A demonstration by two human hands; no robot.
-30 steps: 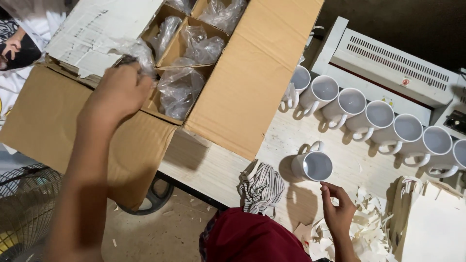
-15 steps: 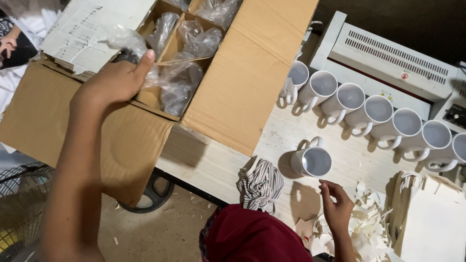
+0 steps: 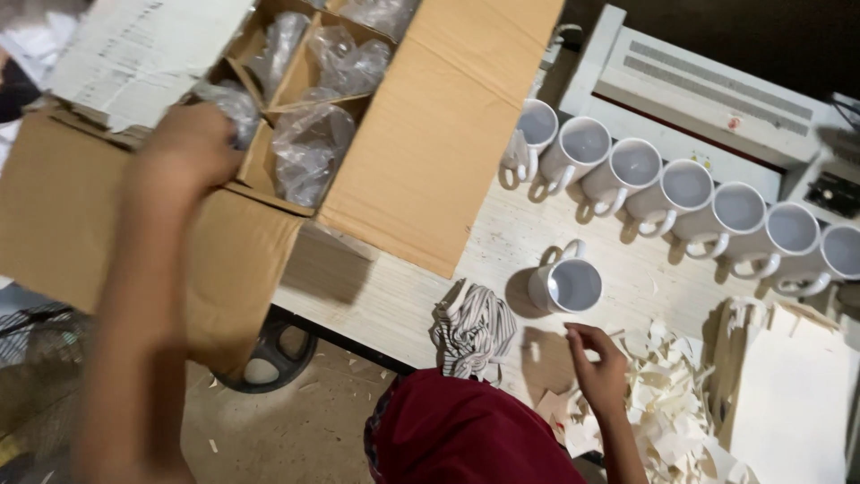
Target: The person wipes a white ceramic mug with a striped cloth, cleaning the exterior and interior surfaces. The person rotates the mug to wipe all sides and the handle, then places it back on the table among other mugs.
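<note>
My left hand (image 3: 184, 148) is blurred at the near edge of an open cardboard box (image 3: 430, 134). It is closed around a mug wrapped in clear plastic (image 3: 228, 103). More plastic-wrapped mugs (image 3: 309, 148) sit in the box's cardboard dividers. My right hand (image 3: 598, 367) rests on the wooden table (image 3: 394, 300) with its fingers loosely curled and nothing in them. It lies just below a single white mug (image 3: 569, 285) and beside torn paper scraps (image 3: 667, 403).
Several white mugs (image 3: 636, 166) stand in a row before a white machine (image 3: 708, 85). A striped cloth (image 3: 472, 330) and a red cloth (image 3: 466, 435) lie at the near edge. White flat sheets (image 3: 793, 394) are at right. A black wheel (image 3: 269, 354) sits under the table.
My left hand has drawn back toward the box's near edge with the plastic-wrapped mug. My right hand has shifted slightly up toward the single mug.
</note>
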